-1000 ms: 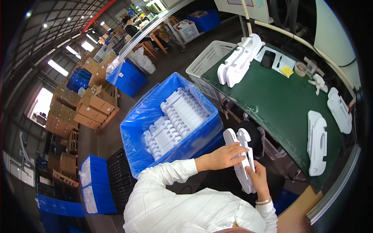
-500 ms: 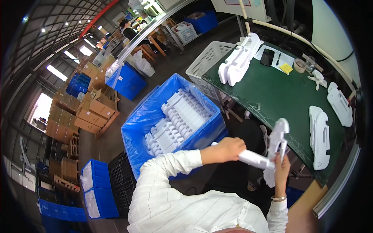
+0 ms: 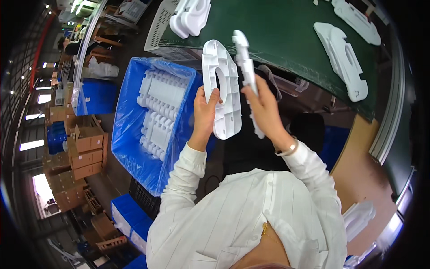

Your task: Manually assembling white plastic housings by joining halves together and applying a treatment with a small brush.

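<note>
Head view: everything is placed from the blue bin, left of the person's lap.
Bin contents: rows of white moulded parts packed inside its plastic liner.
Left hand: just right of the bin, fingers curled round the lower left edge of the flat white panel.
Flat panel axis: long axis runs up and down the picture, ribbed inner face toward the camera, oval cut-out in the upper half, rounded top end pointing at the green table.
Right hand: farther right of the bin, closed round the edge-on white panel.
Edge-on panel axis: also near upright, seen as a thin strip, top tipped slightly left.
Change: half a second ago the two pieces were splayed apart low by the table edge; now both stand side by side, raised, just apart.
Beyond, far right of the bin: another white panel lying flat on the green table.
</note>
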### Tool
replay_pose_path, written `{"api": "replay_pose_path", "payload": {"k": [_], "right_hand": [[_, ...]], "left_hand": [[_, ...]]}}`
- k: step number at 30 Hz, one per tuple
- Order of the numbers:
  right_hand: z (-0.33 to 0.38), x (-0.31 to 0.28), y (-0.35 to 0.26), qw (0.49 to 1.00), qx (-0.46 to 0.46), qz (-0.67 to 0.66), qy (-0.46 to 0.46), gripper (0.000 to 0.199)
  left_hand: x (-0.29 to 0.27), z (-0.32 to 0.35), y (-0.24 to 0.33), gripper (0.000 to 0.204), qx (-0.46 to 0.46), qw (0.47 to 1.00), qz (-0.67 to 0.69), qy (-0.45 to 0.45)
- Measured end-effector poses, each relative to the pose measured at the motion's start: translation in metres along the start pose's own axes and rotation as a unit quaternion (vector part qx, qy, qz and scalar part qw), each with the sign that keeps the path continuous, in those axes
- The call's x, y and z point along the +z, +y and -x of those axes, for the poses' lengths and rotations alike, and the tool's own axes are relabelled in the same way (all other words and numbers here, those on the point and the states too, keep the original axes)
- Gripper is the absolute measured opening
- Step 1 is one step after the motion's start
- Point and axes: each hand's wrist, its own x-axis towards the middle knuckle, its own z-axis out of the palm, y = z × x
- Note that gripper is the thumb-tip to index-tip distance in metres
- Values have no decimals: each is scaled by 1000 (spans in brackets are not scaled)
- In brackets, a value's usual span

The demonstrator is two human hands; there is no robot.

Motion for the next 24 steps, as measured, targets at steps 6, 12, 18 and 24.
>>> {"api": "replay_pose_path", "payload": {"k": [6, 12, 18, 24], "right_hand": [[12, 37, 40, 1000, -6, 6, -23, 45], [15, 35, 46, 985, -70, 154, -24, 45], [8, 16, 49, 995, -61, 71, 18, 27], [-11, -25, 22, 947, 176, -251, -94, 44]], "left_hand": [[17, 14, -27, 38, 62, 996, -49, 42], [14, 9, -19, 36, 38, 995, -90, 30], [14, 9, -13, 32, 58, 997, 35, 35], [8, 20, 1, 45, 181, 978, -102, -33]]}}
